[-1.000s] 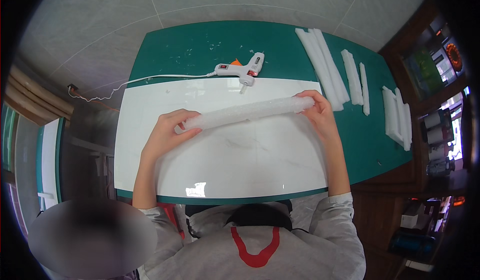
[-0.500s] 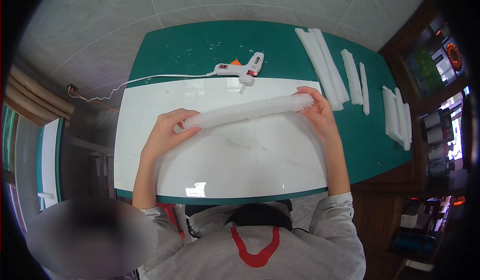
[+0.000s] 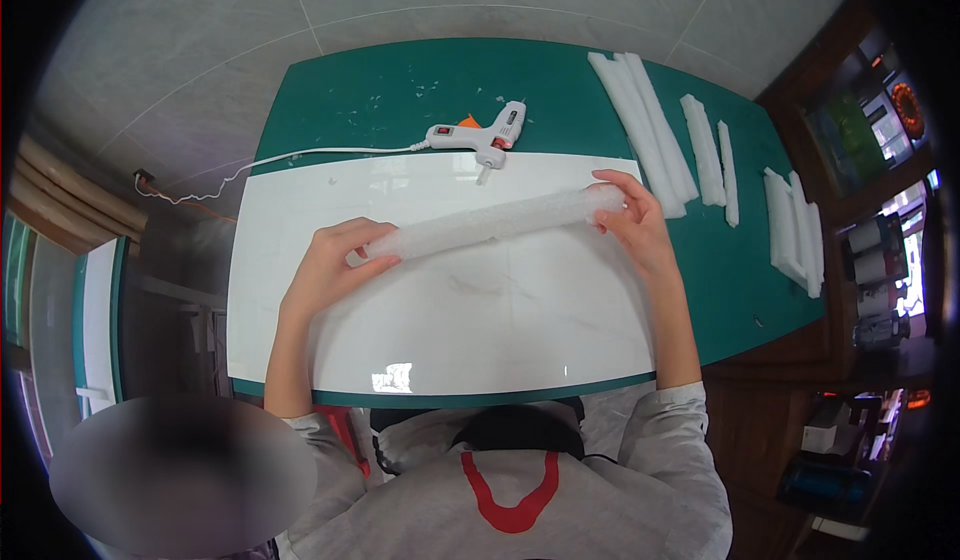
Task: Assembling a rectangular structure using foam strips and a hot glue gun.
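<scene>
A long white foam roll (image 3: 490, 228) lies slanted between my hands, its right end farther from me. My left hand (image 3: 345, 255) grips the left end, thumb on the near side and fingers on the far side. Around the right end my right hand (image 3: 637, 218) is closed, its thumb in front and index finger stretched out over the top. Beneath the roll is a glossy white board (image 3: 480, 330). Just beyond it rests a white glue gun (image 3: 475, 140), its nozzle pointing toward me over the board's far edge.
The green tabletop (image 3: 350, 90) carries small white scraps at the back. Foam strips lie to the right: long ones (image 3: 648, 135), narrower ones (image 3: 705, 150) and a stack (image 3: 790, 230) near the right edge. A white cord (image 3: 320, 151) runs left from the glue gun to a wall plug.
My right hand has shifted its grip slightly at the roll's right end, the thumb now more in front. My left hand stays nearly still.
</scene>
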Available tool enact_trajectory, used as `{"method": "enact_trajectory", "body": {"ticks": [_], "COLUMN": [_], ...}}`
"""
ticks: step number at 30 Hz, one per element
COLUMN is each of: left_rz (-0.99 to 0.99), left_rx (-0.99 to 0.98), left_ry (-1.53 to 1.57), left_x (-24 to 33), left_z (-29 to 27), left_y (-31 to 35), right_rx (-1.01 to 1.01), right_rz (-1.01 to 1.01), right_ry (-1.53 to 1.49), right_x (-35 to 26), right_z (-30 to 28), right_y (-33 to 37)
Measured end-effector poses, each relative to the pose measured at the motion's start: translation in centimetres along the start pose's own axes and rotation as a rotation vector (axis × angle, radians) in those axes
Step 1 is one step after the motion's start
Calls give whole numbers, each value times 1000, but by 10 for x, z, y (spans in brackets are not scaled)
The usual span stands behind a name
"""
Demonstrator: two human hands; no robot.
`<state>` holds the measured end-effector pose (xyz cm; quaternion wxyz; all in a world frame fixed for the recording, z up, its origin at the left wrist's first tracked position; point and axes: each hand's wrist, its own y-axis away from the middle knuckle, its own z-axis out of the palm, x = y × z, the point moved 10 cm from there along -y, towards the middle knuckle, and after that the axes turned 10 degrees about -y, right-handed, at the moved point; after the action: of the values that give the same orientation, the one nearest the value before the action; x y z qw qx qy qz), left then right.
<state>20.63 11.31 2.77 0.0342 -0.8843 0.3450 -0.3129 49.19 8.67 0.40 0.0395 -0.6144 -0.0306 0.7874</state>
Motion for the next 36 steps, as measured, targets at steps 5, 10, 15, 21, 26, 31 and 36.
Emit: {"method": "enact_trajectory", "body": {"ticks": [5, 10, 15, 21, 26, 31, 36], "left_rz": [12, 32, 38, 49, 61, 67, 58], "left_rx": [2, 1, -11, 9, 17, 20, 32], "left_ry": [-2, -15, -44, -69, -81, -84, -94], "left_x": [1, 3, 5, 6, 10, 9, 8], "left_z": [0, 0, 1, 0, -1, 0, -1], "left_y": [1, 1, 0, 1, 1, 1, 2], "right_rx": [20, 46, 107, 105, 94, 75, 92], "right_rz": [40, 124, 167, 203, 210, 211, 201], "right_ry": [-24, -18, -91, -131, -173, -192, -183], "right_x": [3, 7, 12, 15, 19, 20, 19], "right_z": [0, -2, -5, -5, -6, -7, -4], "right_y": [1, 3, 3, 3, 3, 3, 2]}}
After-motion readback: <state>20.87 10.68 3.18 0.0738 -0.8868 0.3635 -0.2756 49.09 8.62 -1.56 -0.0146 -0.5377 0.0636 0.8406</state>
